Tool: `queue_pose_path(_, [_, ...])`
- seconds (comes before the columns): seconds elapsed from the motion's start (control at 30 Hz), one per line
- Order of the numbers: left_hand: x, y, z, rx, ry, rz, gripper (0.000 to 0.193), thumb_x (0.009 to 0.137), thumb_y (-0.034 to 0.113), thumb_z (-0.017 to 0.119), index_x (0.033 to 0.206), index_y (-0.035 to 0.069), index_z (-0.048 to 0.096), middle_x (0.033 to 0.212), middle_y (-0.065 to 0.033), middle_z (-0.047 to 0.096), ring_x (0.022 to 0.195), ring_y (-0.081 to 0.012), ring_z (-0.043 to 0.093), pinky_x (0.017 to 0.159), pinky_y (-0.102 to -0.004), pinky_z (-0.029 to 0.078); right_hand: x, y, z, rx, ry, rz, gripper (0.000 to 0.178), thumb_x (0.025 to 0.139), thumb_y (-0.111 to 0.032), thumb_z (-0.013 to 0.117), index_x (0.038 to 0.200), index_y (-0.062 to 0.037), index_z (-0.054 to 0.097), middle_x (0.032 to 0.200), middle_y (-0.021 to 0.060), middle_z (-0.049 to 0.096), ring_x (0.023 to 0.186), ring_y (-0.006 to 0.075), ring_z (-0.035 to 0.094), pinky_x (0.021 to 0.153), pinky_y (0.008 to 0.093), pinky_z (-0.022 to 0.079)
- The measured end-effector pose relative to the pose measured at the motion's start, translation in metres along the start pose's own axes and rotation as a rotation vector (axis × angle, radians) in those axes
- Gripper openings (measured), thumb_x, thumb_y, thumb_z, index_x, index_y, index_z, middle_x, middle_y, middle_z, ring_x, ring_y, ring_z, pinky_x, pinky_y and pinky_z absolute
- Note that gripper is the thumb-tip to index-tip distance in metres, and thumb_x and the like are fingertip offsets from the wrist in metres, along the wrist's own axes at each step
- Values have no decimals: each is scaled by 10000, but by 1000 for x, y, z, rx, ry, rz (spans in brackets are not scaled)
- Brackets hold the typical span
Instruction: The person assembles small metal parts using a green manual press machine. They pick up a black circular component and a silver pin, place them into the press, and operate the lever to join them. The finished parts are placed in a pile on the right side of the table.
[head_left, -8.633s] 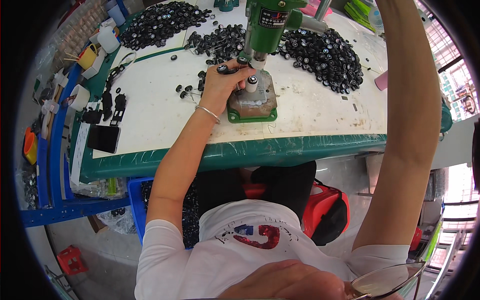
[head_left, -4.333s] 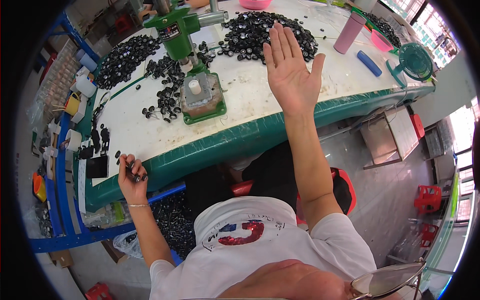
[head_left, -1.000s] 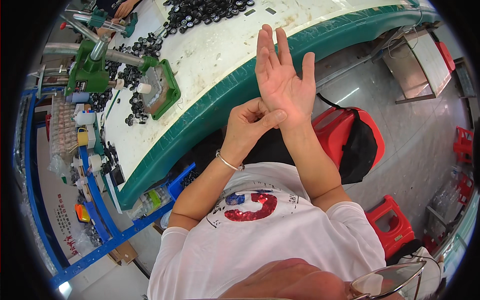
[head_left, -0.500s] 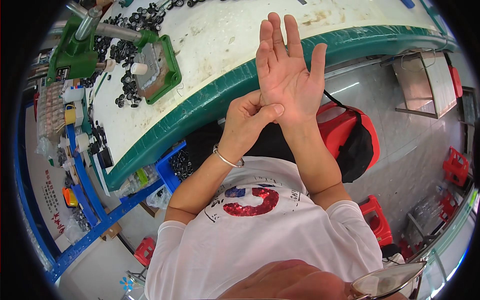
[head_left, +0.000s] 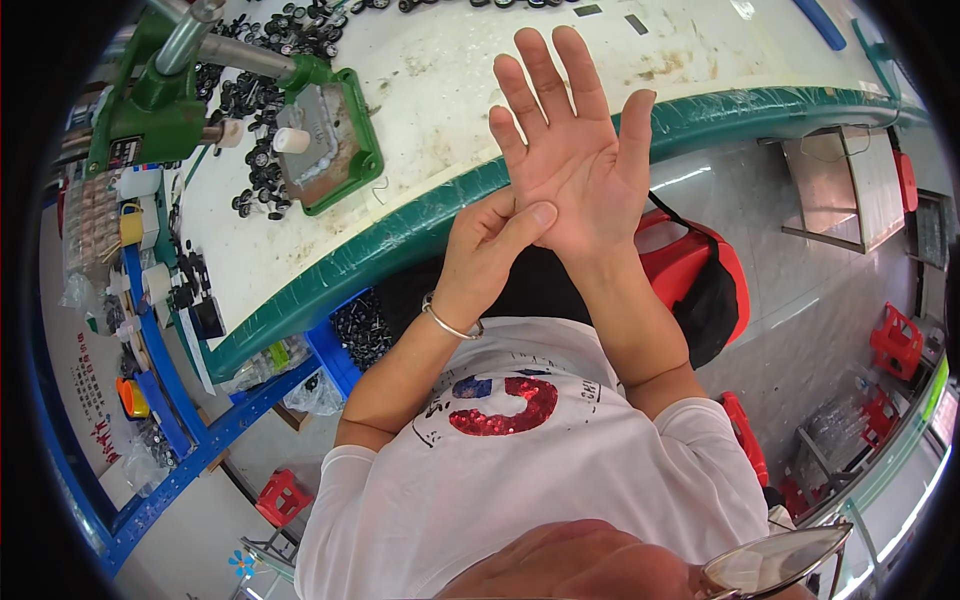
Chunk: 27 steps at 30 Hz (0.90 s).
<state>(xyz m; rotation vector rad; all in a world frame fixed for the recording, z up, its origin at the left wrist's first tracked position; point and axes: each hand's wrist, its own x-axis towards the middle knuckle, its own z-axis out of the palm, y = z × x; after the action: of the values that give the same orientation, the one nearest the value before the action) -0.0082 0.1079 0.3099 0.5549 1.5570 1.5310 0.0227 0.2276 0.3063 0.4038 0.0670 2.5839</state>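
Left hand [head_left: 490,240]: gripping the right hand [head_left: 582,185] at the heel of the palm, its thumb pressing on the skin, its other fingertips hiding behind the wrist. A rounded, shiny silver-coloured bangle [head_left: 447,327] is circling its wrist.

Right hand: holding nothing, palm facing the camera, fingers spreading loosely apart.

Press base [head_left: 363,125]: lying beyond the left hand and to its left, well apart from both hands; green-painted rim, worn brownish plate bearing white smears.

White cylinder [head_left: 291,140]: short and smooth, resting on that base, left of both hands.

Press head [head_left: 165,125]: glossy green, carrying bare metal rods [head_left: 185,42], standing farther left of the hands than the base.

Black wheels [head_left: 262,160]: round, with pale hubs, lying loosely heaped beside the base, on its side away from the hands.

Table edge [head_left: 400,235]: wrinkled, shiny green covering, running between the left hand and the base.

Blue bin [head_left: 327,355]: smooth-walled, holding small dark parts [head_left: 363,325], sitting left of the left forearm.
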Motion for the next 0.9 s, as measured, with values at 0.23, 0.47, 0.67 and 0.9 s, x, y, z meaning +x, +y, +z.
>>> queue_pose_path(0.23, [1, 5, -28, -37, -39, 22, 261, 894, 205, 537, 989, -24, 621, 870, -19, 634, 824, -83, 551, 769, -236, 421, 6, 22, -1, -504, -49, 8, 691, 975, -549, 286, 1454, -51, 253, 1468, 171, 302, 1312, 304, 367, 1016, 433, 410])
queue_pose_path(0.47, [-13, 10, -65, 228, -140, 104, 211, 870, 83, 628, 1067, 9, 618, 889, -41, 645, 812, -106, 588, 768, -247, 460, 24, 7, 2, -1013, 44, 126, 530, 1006, -399, 343, 1344, -2, 434, 1270, 161, 538, 1096, 257, 569, 917, 368, 470])
queue_pose_path(0.67, [-52, 14, -134, 213, 140, 181, 170, 875, 56, 631, 1035, 0, 645, 897, -45, 668, 831, -101, 627, 775, -229, 476, 61, -35, -5, -1998, 192, -10, 277, 897, -248, 606, 1066, -39, 669, 980, 74, 674, 805, 142, 605, 723, 287, 485])
queue_pose_path(0.9, [-104, 3, -211, 81, 545, 233, 133, 893, 55, 606, 998, -14, 650, 834, -49, 654, 766, -107, 607, 735, -232, 484, 108, -71, -31, -2767, 31, -348, 267, 812, -206, 666, 1031, -56, 641, 1013, 131, 602, 883, 319, 594, 778, 402, 469])
